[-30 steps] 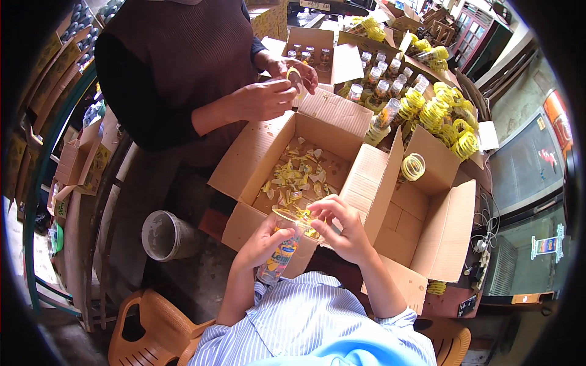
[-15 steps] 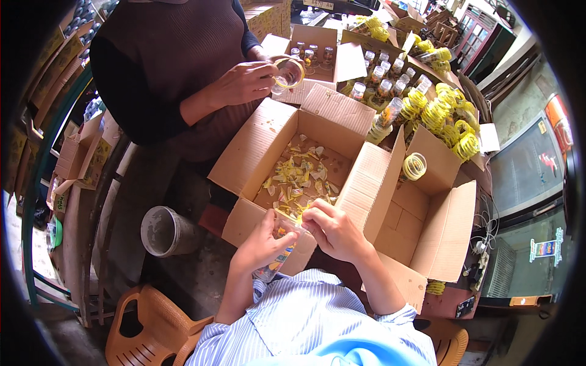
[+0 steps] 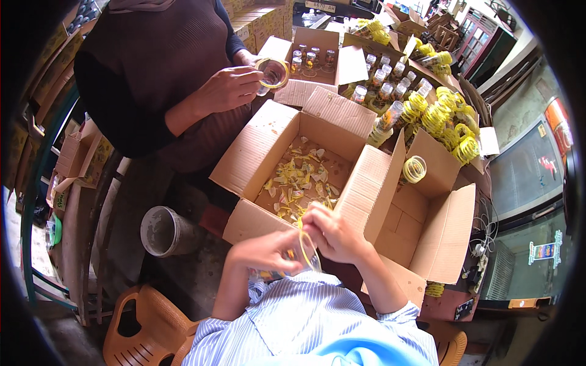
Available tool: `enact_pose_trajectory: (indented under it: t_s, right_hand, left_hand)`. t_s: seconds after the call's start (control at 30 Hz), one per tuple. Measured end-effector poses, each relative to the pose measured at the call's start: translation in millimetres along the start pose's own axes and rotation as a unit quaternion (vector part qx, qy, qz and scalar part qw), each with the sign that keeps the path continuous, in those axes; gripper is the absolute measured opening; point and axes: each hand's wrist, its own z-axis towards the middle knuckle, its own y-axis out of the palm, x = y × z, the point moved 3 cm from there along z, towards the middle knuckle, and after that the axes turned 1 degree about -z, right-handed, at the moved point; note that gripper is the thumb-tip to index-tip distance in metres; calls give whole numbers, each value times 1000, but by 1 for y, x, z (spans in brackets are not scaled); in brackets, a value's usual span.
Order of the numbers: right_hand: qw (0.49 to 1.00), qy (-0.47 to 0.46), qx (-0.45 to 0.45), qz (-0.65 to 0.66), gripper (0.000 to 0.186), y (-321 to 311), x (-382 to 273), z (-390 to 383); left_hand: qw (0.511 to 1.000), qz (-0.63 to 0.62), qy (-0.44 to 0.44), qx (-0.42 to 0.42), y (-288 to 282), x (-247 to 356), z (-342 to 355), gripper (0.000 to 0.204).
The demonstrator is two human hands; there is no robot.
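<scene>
My left hand [image 3: 262, 251] is closed around a clear plastic cup [image 3: 312, 256] with a coloured print and a yellow rim. The cup lies tilted on its side, its mouth turned to the right; my palm and fingers cover much of its body. Against the upper part of the rim, my right hand [image 3: 337, 235] is closed in a pinch on the yellow edging; its fingertips are partly hidden. Both hands are over the near edge of an open cardboard box [image 3: 256, 152], whose bottom is strewn with yellow and white scraps [image 3: 299, 177].
Right of that box stands another open carton [image 3: 397, 229] with a yellow-rimmed cup [image 3: 414, 169] inside. Yellow-rimmed cups [image 3: 436, 119] are stacked behind it. A co-worker's hands [image 3: 229, 91] hold a similar cup [image 3: 273, 74] at far left. A grey bucket [image 3: 166, 232] and orange chair [image 3: 149, 326] stand left.
My left hand has turned the cup from nearly upright to lying sideways, so its yellow mouth now shows. My right hand stays at the rim. The co-worker's hands and cup have shifted left.
</scene>
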Motion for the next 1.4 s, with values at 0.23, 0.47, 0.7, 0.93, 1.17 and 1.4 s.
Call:
enact_pose_trajectory:
  t_s: [0.23, 0.47, 0.7, 0.93, 1.17, 1.4]
  right_hand:
    - [992, 75, 88, -45, 14, -18, 9, 6]
    - [922, 253, 49, -289, 22, 27, 94, -12]
    - [899, 179, -1, -400, 60, 48, 118, -29]
    - [921, 188, 50, -338, 52, 39, 82, -25]
    - [929, 288, 205, -108, 40, 21, 39, -90]
    - [850, 365, 175, -337, 34, 43, 62, -146]
  left_hand:
    - [988, -112, -9, 103, -16, 7, -15, 60]
    - [958, -26, 112, 261, -17, 4, -17, 76]
    - [890, 136, 149, 408, -15, 3, -26, 83]
    - [876, 183, 115, 431, -12, 10, -29, 76]
    - [874, 73, 101, 469, -14, -17, -42, 76]
    - [903, 68, 80, 417, 0, -18, -36, 73]
